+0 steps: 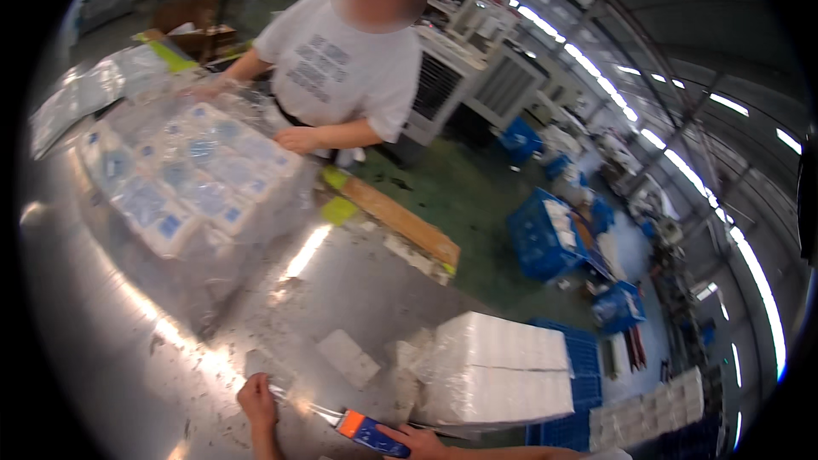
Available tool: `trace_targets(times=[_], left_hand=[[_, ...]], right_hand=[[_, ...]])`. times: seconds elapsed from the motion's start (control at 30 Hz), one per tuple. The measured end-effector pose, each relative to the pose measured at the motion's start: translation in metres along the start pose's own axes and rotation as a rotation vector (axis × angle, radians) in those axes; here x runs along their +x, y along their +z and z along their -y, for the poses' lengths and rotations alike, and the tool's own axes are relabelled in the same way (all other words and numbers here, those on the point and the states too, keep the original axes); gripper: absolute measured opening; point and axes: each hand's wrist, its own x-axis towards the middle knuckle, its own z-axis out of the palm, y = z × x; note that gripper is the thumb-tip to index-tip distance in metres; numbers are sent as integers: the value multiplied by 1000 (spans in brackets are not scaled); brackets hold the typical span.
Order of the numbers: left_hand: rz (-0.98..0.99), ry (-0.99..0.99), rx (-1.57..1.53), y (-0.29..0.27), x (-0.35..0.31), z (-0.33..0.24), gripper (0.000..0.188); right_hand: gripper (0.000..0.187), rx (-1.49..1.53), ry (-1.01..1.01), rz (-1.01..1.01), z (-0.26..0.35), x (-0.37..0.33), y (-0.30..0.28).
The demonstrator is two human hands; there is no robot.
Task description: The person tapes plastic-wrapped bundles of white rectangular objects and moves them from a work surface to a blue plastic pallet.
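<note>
Low in the head view, my left hand (258,399) is closed on one end of a thin, shiny pale strip (308,406), which looks like clear tape. The strip runs right to a blue and orange hand-held piece (368,434), seemingly a tape dispenser. My right hand (414,441) is wrapped round the far side of that dispenser. Both hands are low over the metal table (290,307). Just beyond them lies a small white flat piece (348,356). Right of it stands a clear-wrapped block of stacked white packs (503,366).
Across the table a co-worker (349,68) in a white shirt touches a large clear bag (256,243) of white and blue packs (200,162). A wooden board (400,217) lies along the table's far edge. Blue crates (541,243) stand on the green floor at right.
</note>
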Motion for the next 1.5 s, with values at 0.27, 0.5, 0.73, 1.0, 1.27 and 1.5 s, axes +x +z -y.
trace_targets(times=[0.27, 0.5, 0.73, 1.0, 1.27, 1.5], left_hand=[[32, -2, 98, 0, -2, 0, 19], [-16, -7, 76, -9, -2, 3, 18], [-2, -9, 40, -3, -1, -1, 18], [-3, -1, 38, -6, -1, -4, 15], [-18, 6, 18, -6, -1, -3, 15], [-13, -13, 12, -8, -1, -6, 15]], right_hand=[[68, -28, 13, -77, 9, -9, -2], [70, 15, 99, 39, 14, -3, -3], [71, -12, 140, 52, 8, -5, 1], [69, 66, 166, 43, 11, -3, -2], [70, 14, 142, 39, 8, -4, 4], [69, 30, 173, 82, 9, -3, 5]])
